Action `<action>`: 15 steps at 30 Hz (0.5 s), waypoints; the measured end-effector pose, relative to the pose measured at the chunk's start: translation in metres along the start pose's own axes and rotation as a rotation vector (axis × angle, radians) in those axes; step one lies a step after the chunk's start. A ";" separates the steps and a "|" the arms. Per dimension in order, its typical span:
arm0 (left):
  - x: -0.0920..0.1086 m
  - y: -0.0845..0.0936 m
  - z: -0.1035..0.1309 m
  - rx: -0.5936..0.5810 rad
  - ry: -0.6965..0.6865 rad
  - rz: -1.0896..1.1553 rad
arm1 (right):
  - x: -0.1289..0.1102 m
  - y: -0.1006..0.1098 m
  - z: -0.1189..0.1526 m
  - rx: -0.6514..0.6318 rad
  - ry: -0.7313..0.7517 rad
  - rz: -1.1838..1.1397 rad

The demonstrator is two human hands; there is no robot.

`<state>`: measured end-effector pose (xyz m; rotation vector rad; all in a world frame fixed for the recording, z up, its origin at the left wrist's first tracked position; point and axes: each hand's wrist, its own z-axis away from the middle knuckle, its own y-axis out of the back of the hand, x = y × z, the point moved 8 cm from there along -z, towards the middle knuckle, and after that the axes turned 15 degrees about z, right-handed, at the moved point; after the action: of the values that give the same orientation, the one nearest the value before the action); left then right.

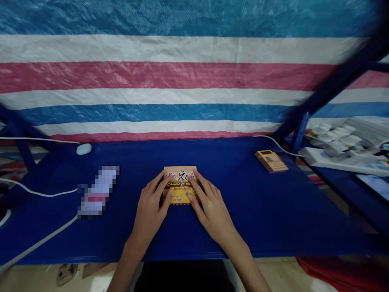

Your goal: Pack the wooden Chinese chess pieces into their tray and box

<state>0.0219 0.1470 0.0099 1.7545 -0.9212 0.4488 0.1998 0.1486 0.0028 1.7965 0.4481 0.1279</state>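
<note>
A small Chinese chess box (181, 184) lies flat on the blue table (243, 211), its printed cover facing up, brown above and yellow below. My left hand (154, 201) rests along the left side of the box, thumb and fingertips on its cover. From the other side, my right hand (210, 202) covers the right edge in the same way, its thumb near the lower right of the cover. Both hands grip the box between them, and its middle shows between my thumbs.
A blurred-out phone (99, 192) with a cable lies left, a pale rounded case (84, 149) behind it. A small tan box (271, 161) sits at the right. Beyond a blue frame bar (299, 132) are a power strip (340, 160) and another phone (375, 185). Striped sheeting hangs behind.
</note>
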 end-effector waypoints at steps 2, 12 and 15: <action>-0.001 -0.001 0.000 0.000 0.001 -0.004 | 0.000 0.001 0.000 0.002 0.001 -0.002; 0.010 0.023 0.010 0.145 0.037 0.112 | 0.004 0.012 0.004 0.029 -0.069 -0.168; 0.008 0.065 0.050 0.356 0.017 0.073 | 0.019 0.021 0.010 0.138 -0.208 -0.347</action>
<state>-0.0291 0.0886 0.0381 2.0375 -0.9377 0.7090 0.2259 0.1421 0.0168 1.8144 0.6222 -0.3354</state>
